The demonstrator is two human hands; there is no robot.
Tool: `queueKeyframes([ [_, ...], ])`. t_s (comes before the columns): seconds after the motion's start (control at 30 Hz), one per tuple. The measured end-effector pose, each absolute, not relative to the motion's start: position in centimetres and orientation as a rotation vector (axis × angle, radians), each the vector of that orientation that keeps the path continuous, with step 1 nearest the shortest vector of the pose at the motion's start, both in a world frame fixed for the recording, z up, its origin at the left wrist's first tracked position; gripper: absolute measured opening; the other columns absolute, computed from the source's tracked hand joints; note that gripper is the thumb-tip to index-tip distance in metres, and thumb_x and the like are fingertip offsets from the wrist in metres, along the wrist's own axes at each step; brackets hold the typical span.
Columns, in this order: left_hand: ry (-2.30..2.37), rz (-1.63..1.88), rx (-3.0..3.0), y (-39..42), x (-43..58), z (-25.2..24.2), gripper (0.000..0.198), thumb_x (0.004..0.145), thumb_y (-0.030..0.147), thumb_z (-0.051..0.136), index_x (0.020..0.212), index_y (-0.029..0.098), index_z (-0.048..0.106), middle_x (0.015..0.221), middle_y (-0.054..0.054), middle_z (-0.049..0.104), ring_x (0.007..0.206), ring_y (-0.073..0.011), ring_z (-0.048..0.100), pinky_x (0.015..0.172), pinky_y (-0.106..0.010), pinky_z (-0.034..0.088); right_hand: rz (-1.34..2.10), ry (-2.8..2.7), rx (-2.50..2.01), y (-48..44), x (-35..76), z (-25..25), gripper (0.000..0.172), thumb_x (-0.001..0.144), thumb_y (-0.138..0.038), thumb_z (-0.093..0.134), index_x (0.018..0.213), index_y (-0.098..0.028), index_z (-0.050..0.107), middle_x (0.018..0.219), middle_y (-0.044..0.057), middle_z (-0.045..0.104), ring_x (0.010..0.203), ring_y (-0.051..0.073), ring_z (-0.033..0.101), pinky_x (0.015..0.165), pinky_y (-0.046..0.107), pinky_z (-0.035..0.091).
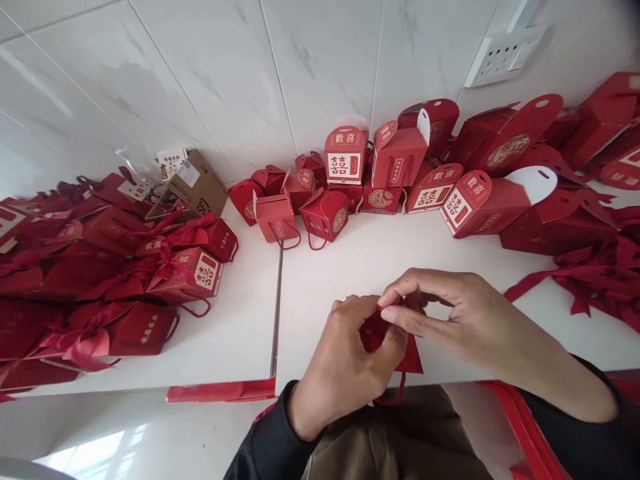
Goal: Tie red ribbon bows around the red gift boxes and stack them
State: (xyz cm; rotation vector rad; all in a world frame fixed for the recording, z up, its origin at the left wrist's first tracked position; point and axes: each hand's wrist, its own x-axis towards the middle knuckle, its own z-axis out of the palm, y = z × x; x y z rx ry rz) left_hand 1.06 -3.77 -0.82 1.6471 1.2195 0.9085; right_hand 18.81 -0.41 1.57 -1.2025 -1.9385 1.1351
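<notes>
Close to the table's front edge, a small red gift box (413, 357) sits under my hands, with a cord handle hanging from its lower side. My left hand (347, 353) curls around the box's top, thumb and fingers closed on it. From the right, my right hand (450, 308) pinches thumb and forefinger together at the top of the box, against my left fingertips. A bit of red shows at that pinch, too small to tell whether it is ribbon or a box flap. Most of the box is hidden behind my left hand.
Ribbon-tied red boxes (186, 272) are massed at left, beside an open cardboard carton (197, 181). More red boxes (394, 163) line the tiled wall. Loose red ribbons (595, 273) lie at right. A seam (278, 307) divides the white tabletop (250, 320).
</notes>
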Motion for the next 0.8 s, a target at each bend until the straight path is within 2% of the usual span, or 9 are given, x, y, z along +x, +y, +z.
queueKeyframes([
  [0.1,1.213,0.926,1.493,-3.5,0.9,-1.2,0.032,0.1,0.036,0.054,0.074,0.018,0.062,0.065,0.002,0.057,0.06,-0.0114,0.043,0.059,-0.027,0.035,1.11,-1.925,-1.18,-0.4,18.8,1.4,0.025,0.101,-0.048,0.06,0.102,-0.028,0.076,0.098,0.003,0.077,0.083,0.021,0.071,0.063,0.027,0.056],
  [0.2,1.201,0.916,1.346,-3.3,0.8,-1.4,0.042,0.101,0.044,0.052,0.068,0.018,0.059,0.064,0.001,0.058,0.057,-0.0105,0.044,0.056,-0.026,0.036,1.008,-1.933,-1.208,-0.2,19.0,0.9,0.021,0.099,-0.043,0.062,0.113,-0.031,0.073,0.099,0.001,0.077,0.076,0.018,0.069,0.064,0.026,0.056],
  [0.37,1.181,0.888,1.274,-3.2,0.6,-1.1,0.042,0.1,0.045,0.054,0.069,0.017,0.063,0.064,0.0,0.06,0.055,-0.0101,0.043,0.054,-0.025,0.034,1.025,-1.938,-1.267,-0.2,19.1,0.8,0.017,0.099,-0.041,0.063,0.109,-0.033,0.073,0.094,-0.003,0.076,0.076,0.016,0.068,0.063,0.025,0.054],
  [0.53,1.098,0.898,1.145,-2.8,0.4,-1.4,0.033,0.1,0.041,0.054,0.084,0.017,0.071,0.071,-0.003,0.068,0.065,-0.013,0.055,0.062,-0.025,0.042,1.011,-1.893,-1.249,-0.8,18.8,1.3,0.014,0.099,-0.039,0.064,0.11,-0.033,0.071,0.087,-0.004,0.073,0.073,0.016,0.068,0.07,0.026,0.055],
  [0.7,1.101,0.964,1.022,-2.8,0.1,-1.3,0.027,0.094,0.038,0.063,0.08,0.017,0.07,0.071,-0.001,0.062,0.068,-0.0121,0.052,0.064,-0.024,0.042,1.116,-1.937,-1.196,-1.5,18.8,0.8,0.017,0.097,-0.033,0.066,0.113,-0.032,0.068,0.086,-0.003,0.073,0.07,0.016,0.066,0.069,0.027,0.056],
  [0.8,1.078,0.947,1.014,-3.0,-0.1,-1.1,0.021,0.09,0.038,0.069,0.093,0.017,0.072,0.082,-0.003,0.068,0.075,-0.0132,0.056,0.071,-0.026,0.045,1.144,-1.96,-1.195,-1.7,19.0,0.2,0.021,0.096,-0.028,0.065,0.117,-0.033,0.066,0.091,-0.004,0.074,0.072,0.016,0.066,0.073,0.028,0.056],
])
